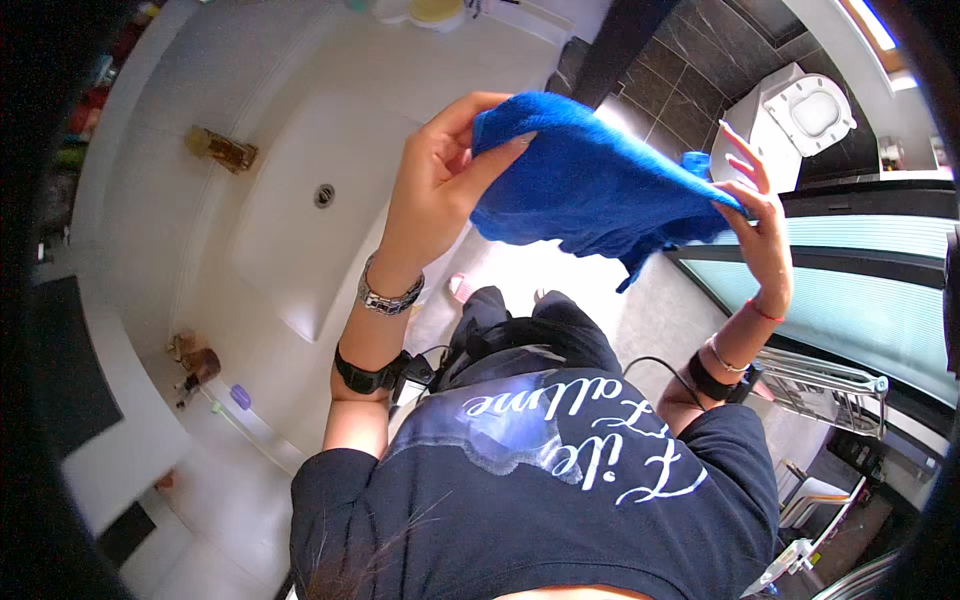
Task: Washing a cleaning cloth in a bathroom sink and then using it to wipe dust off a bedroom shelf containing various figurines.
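A blue cloth, like a towel, is stretched between my two hands in front of my body. My left hand pinches its left corner, thumb on top and fingers behind; a metal watch is on that wrist. At the other end, my right hand grips a corner between thumb and index finger, the remaining fingers spread upward. The cloth's lower edge hangs in loose folds. Just behind its upper right edge shows a small blue object, partly hidden.
A white bathtub with a drain lies to the left, bottles on its ledge. A toilet stands at the upper right. Below the right-hand glass panels is a metal rack. A pink slipper is on the floor.
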`<state>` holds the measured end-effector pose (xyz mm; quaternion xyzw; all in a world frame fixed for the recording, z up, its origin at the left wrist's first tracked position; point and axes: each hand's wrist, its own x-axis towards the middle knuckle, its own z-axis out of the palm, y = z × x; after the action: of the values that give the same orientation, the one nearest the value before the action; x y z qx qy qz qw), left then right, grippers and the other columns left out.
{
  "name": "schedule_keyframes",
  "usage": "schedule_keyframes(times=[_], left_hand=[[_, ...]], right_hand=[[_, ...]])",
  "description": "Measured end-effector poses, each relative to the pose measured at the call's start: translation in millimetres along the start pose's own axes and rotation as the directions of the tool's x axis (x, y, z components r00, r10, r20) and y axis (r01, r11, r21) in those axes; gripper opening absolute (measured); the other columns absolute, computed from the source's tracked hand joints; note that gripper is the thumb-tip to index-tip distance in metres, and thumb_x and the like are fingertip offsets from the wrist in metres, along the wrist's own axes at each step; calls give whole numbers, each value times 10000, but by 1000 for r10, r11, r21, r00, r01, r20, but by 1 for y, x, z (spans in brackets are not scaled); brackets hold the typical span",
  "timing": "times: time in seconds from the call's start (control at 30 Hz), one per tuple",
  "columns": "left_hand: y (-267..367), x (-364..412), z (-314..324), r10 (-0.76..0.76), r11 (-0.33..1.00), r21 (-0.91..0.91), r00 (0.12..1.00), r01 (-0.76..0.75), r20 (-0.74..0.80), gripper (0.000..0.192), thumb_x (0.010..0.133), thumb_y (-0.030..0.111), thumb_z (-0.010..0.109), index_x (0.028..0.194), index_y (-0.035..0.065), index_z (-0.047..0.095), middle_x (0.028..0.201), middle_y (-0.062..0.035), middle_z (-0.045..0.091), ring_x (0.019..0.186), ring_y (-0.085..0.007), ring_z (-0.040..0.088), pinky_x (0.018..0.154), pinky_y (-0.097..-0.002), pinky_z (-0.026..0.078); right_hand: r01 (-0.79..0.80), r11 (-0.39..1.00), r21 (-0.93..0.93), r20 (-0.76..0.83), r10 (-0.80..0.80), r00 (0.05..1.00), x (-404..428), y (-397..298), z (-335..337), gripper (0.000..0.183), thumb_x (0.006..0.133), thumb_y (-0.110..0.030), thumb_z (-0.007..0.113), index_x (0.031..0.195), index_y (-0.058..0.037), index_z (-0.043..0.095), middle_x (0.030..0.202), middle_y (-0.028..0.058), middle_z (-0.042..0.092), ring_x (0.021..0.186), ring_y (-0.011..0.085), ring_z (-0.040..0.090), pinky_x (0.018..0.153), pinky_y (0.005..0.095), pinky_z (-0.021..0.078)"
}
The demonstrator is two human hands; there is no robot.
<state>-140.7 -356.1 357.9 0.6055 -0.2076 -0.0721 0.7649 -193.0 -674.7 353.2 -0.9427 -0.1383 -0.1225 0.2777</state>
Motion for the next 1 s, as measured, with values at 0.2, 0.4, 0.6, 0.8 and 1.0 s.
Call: schedule_keyframes(times=[0.2, 0.4, 0.6, 0.8, 1.0], left_hand=[[-42, -38, 54, 48, 997, 66, 974, -34, -222, 125, 796, 25, 620, 915, -11, 612, 794, -15, 622, 736, -48, 562, 650, -173, 466], [-48, -75, 105, 235, 969, 180, 843, -167, -483, 136, 803, 42, 619, 937, 24, 630, 779, 12, 616, 708, -43, 536, 645, -187, 439], [-9, -83, 111, 562, 323, 940, 776, 111, -285, 151, 844, 90, 564, 967, 26, 624, 810, -25, 639, 709, -80, 558, 677, -197, 435], [-73, -37, 51, 302, 561, 825, 946, -74, -120, 246, 877, 216, 530, 1075, 78, 577, 983, -27, 634, 776, -100, 574, 668, -220, 442], [-202, -127, 85, -462, 805, 230, 822, 546, -332, 562, 877, 559, 331, 1181, 107, 468, 1085, -41, 565, 907, -121, 535, 773, -288, 459]], right_hand=[[-168, 980, 105, 226, 141, 964, -40, 51, -6, 176, 754, -64, 641, 911, 14, 621, 749, 113, 636, 617, 132, 570, 572, 242, 447], [2, 967, 255, 214, -59, 975, -53, 62, -36, 127, 734, -75, 670, 802, 24, 632, 582, 76, 535, 538, 58, 460, 483, 208, 386], [123, 636, 761, 138, -344, 929, -55, 69, -59, 184, 809, -151, 595, 786, 23, 650, 736, 82, 611, 733, 129, 572, 635, 242, 424], [-418, -448, 790, 290, -327, 899, -47, 22, -27, 457, 931, -411, 328, 1074, -45, 562, 1044, 93, 600, 957, 210, 564, 842, 317, 434], [-399, -713, 576, 196, -354, 915, -55, 41, -13, 449, 918, -419, 363, 985, -43, 601, 1023, 91, 611, 938, 197, 563, 834, 297, 429]])
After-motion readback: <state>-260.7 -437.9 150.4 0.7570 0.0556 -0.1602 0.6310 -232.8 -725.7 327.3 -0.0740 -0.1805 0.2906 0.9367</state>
